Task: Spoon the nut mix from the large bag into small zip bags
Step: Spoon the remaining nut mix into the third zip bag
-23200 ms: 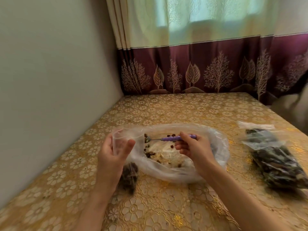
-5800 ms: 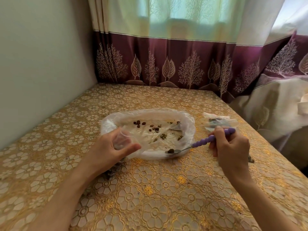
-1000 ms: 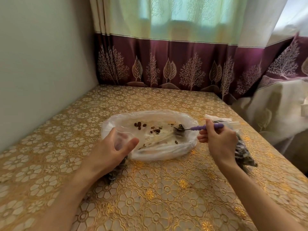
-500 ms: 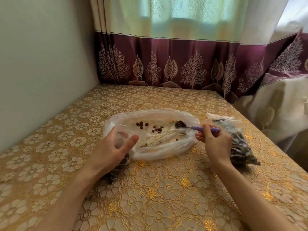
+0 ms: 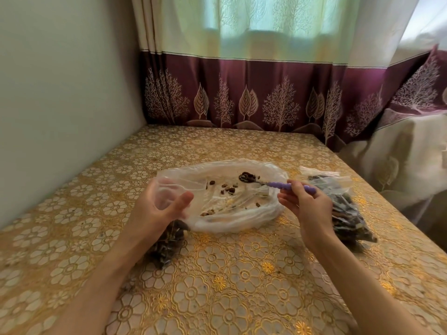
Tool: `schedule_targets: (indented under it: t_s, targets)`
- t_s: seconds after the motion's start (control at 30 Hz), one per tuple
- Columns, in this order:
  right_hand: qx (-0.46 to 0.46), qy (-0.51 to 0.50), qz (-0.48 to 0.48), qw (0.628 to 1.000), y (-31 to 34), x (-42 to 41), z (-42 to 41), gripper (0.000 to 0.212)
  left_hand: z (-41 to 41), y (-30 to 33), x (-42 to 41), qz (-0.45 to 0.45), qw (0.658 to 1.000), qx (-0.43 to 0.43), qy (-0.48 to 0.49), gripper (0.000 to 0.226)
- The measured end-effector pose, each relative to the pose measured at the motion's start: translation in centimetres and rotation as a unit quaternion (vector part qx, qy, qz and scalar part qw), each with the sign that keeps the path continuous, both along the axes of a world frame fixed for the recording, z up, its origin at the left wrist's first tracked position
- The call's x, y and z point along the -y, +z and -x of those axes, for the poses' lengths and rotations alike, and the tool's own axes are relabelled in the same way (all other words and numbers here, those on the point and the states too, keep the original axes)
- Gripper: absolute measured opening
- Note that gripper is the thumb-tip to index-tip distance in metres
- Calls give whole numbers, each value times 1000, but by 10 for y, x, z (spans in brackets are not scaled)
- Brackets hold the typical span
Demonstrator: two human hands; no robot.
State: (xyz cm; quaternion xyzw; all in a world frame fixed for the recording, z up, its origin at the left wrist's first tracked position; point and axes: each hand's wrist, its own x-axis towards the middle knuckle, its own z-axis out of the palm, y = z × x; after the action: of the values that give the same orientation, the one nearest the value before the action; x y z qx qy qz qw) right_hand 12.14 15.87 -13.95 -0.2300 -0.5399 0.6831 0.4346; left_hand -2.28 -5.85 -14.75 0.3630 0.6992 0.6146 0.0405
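Large bag (image 5: 232, 221) nearly empty; spoon (image 5: 273, 184) loaded — small zip bag (image 5: 167, 243) seemingly part-filled.

Illumination is soft, diffuse daylight entering through the pale green translucent upper curtain panel (image 5: 254, 25) beyond the far edge of the gold floral-patterned tablecloth (image 5: 217, 286). Brightness is moderate and even. The upper right corner is overexposed. Shadows are faint and soft-edged. Mild sheen appears on the tablecloth and on the crumpled clear plastic large bag (image 5: 225, 221). Wide-angle distortion bends the wall line and curtain at the frame edges. Focus is adequate; fine detail is slightly soft throughout.
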Motion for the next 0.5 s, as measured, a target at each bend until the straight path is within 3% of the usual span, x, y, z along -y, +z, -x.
schedule_targets:
  t_s: [0.37,0.5]
  targets:
    - [-76,135,-50,987,51,34,-3,17,-1,1,0,-1,1000,11,-2,81]
    - [-77,193,-118,971,58,47,-7,25,0,1,0,-1,1000,11,3,82]
